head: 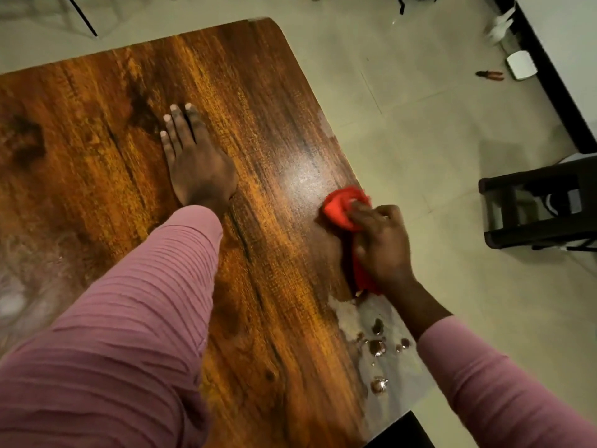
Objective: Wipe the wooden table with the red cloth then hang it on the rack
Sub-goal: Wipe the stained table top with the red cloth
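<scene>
- Looking down at a wooden table (106, 130) with a dark, streaky brown grain, glossy enough to throw a bright glare patch just beyond the right hand.
- The left hand (193, 163) lies flat on the tabletop, palm down, fingers straight and a bit spread, gripping nothing. A ribbed pink sleeve (129, 318) covers that arm to the wrist.
- The right hand (381, 244) is clenched around the red cloth (344, 206), pressing it onto the table right at the edge on that side. One bunch of cloth pokes out past the fingers, and more shows under the wrist.
- Nearer than the right hand, along the same edge, there's a pale, dull smear with a few shiny droplets (376, 345) on it. Looks like liquid, but it's pretty blurry so I can't swear to it.
- There's another hazy whitish patch (29, 286) on the wood, well off to the outer side of the left arm.
- The floor (420, 101) is pale tile with faint joint lines.
- Out past the right hand sits a dark stool (536, 202), apart from the table.
- Further off that way a small tool with orange handles (491, 75) lies on the floor by a white boxy thing (520, 64) near a black baseboard.
</scene>
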Tool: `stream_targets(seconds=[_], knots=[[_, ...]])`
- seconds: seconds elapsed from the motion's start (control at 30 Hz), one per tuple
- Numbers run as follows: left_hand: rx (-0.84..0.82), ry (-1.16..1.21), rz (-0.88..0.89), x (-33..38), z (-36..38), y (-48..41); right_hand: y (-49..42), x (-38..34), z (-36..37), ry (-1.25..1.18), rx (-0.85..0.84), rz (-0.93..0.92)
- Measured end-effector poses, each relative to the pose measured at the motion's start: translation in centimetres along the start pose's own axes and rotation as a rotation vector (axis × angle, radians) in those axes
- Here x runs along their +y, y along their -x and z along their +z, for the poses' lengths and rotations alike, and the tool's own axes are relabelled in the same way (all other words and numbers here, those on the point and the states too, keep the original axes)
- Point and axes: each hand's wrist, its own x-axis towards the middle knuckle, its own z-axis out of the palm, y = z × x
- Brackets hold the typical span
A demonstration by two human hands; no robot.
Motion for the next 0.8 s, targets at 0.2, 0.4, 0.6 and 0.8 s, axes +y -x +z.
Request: stream_targets(seconds=[0.2, 0.4, 0.6, 0.8], knots=[[0.022, 0.008, -0.006, 0.0, 0.3, 0.0, 1.6, -2.4, 0.3, -0.109, 0.052, 0.150], [0.057, 0.027, 0.061, 0.3, 0.0, 0.3, 4.0, -2.7, 0.1, -0.061, -0.077, -0.217], [0.047, 0.084, 0.088, 0.3, -1.4, 5.1, 3.1, 0.0, -0.3, -0.049, 0.010, 0.161], [-0.067, 0.163, 0.102, 1.3, -2.2, 18.0, 7.5, -3.3, 0.3, -0.118, -0.082, -0.010]])
